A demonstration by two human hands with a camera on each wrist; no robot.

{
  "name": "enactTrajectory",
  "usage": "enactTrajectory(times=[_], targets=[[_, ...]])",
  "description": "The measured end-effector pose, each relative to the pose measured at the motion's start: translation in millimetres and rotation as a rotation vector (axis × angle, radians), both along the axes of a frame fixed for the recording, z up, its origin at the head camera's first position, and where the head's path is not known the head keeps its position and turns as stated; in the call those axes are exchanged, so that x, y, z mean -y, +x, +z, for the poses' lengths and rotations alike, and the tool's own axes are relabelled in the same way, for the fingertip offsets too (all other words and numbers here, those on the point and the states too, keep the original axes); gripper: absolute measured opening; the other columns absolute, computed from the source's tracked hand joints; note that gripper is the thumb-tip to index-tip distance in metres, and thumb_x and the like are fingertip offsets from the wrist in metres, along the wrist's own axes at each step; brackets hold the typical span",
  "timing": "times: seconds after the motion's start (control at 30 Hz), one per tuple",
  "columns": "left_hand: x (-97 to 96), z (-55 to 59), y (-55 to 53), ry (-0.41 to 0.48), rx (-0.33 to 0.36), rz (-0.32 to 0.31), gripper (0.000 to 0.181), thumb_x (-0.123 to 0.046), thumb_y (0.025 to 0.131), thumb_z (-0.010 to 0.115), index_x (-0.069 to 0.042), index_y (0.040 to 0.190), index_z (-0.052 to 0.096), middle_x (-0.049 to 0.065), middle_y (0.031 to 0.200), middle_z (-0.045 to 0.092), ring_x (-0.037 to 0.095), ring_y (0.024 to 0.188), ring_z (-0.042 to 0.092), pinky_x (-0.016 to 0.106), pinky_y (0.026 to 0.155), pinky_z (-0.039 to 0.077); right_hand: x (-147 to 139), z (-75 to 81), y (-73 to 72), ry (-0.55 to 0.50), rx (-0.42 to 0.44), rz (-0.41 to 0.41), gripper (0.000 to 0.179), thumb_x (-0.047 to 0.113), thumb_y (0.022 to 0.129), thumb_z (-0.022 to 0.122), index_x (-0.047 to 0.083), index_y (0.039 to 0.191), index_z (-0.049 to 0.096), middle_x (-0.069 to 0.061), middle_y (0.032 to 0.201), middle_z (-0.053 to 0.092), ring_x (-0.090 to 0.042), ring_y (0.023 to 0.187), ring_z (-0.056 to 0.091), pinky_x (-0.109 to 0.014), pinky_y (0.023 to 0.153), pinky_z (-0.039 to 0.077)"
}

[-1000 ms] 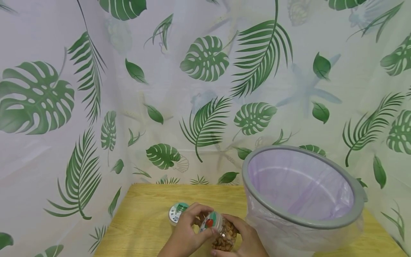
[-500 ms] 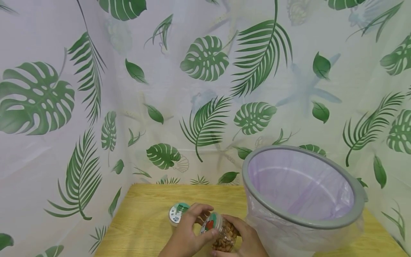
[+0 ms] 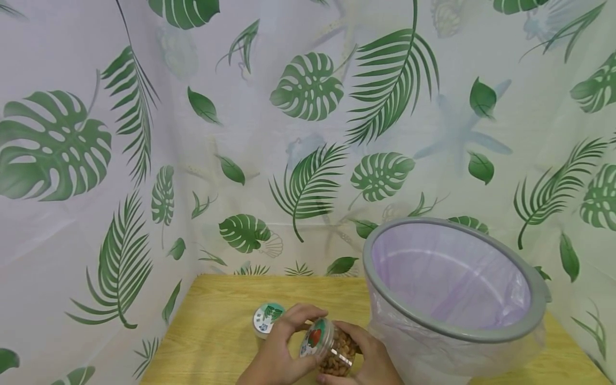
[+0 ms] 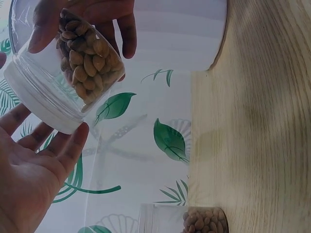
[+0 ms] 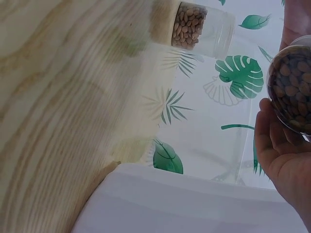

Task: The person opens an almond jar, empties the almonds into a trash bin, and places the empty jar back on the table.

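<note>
A clear plastic jar of almonds (image 3: 339, 355) is held up, tilted, between my two hands over the table. The fingers and thumb of my left hand (image 3: 279, 353) grip the edge of its lid (image 3: 315, 338), which has a printed label with a red spot. My right hand (image 3: 374, 357) holds the jar's body from the other side. In the left wrist view, fingertips of the left hand touch the rim of the white lid (image 4: 43, 102), and almonds (image 4: 90, 63) lie toward the jar's base. The lid sits on the jar's mouth.
A second jar of almonds (image 5: 189, 29) stands upright on the wooden table (image 3: 207, 342), its green-and-white lid (image 3: 267, 318) showing just behind my left hand. To the right is a large bin (image 3: 423, 321) with a grey rim and a purple liner. Leaf-printed sheeting (image 3: 308, 133) surrounds the table.
My left fingers have shifted round the lid, the forefinger reaching a little farther right, and the red spot on the label has turned slightly. The right hand keeps its hold; the second jar stays put.
</note>
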State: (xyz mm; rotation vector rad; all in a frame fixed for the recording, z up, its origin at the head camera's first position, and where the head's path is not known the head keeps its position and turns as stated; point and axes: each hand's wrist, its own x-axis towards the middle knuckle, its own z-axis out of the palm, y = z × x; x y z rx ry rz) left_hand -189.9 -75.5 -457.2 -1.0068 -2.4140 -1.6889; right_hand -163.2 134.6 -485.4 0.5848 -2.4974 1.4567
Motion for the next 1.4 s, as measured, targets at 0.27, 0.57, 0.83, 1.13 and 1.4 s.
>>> enactTrajectory(times=[0.27, 0.57, 0.83, 1.13, 1.4], targets=[[3.6, -0.2, -5.8, 0.002, 0.022, -0.013, 0.047, -0.023, 0.090, 0.069, -0.032, 0.134, 0.056, -0.009, 0.131, 0.059, 0.014, 0.120, 0.055, 0.033, 0.093, 0.054, 4.2, 1.6, -4.6, 0.002, 0.023, -0.017, 0.073, 0.046, 0.067, 0.088, 0.036, 0.131, 0.054, 0.014, 0.116, 0.063, -0.004, 0.094, 0.065, -0.022, 0.074, 0.056], [5.9, 0.6, -9.7, 0.025, 0.039, -0.010, 0.045, -0.022, 0.090, 0.069, -0.031, 0.132, 0.058, -0.001, 0.129, 0.060, 0.015, 0.115, 0.057, 0.030, 0.088, 0.056, 4.3, 2.8, -5.1, -0.013, 0.030, 0.004, 0.073, 0.040, 0.070, 0.089, 0.032, 0.133, 0.053, 0.010, 0.115, 0.063, -0.007, 0.092, 0.066, -0.023, 0.073, 0.057], [3.7, -0.7, -11.4, 0.020, 0.038, 0.024, 0.042, -0.027, 0.089, 0.069, -0.031, 0.129, 0.060, -0.007, 0.123, 0.062, 0.013, 0.108, 0.056, 0.029, 0.083, 0.056, 4.0, 4.5, -4.3, -0.030, 0.070, -0.016, 0.073, 0.040, 0.068, 0.090, 0.035, 0.132, 0.054, 0.012, 0.115, 0.063, -0.006, 0.093, 0.065, -0.024, 0.074, 0.057], [5.1, -2.2, -8.6, 0.031, 0.053, 0.052, 0.041, -0.027, 0.087, 0.071, -0.030, 0.127, 0.060, -0.004, 0.119, 0.063, 0.016, 0.103, 0.058, 0.028, 0.080, 0.057, 4.5, 0.9, -2.2, -0.029, 0.036, 0.009, 0.073, 0.038, 0.071, 0.088, 0.033, 0.135, 0.052, 0.009, 0.118, 0.062, -0.007, 0.094, 0.065, -0.023, 0.074, 0.057], [7.2, -1.5, -6.2, 0.026, 0.074, 0.072, 0.041, -0.025, 0.085, 0.074, -0.031, 0.124, 0.061, -0.006, 0.117, 0.063, 0.017, 0.103, 0.058, 0.027, 0.080, 0.057, 8.1, 0.7, 0.1, -0.045, 0.078, -0.014, 0.074, 0.037, 0.069, 0.090, 0.036, 0.133, 0.053, 0.012, 0.118, 0.062, -0.004, 0.094, 0.064, -0.023, 0.076, 0.057]])
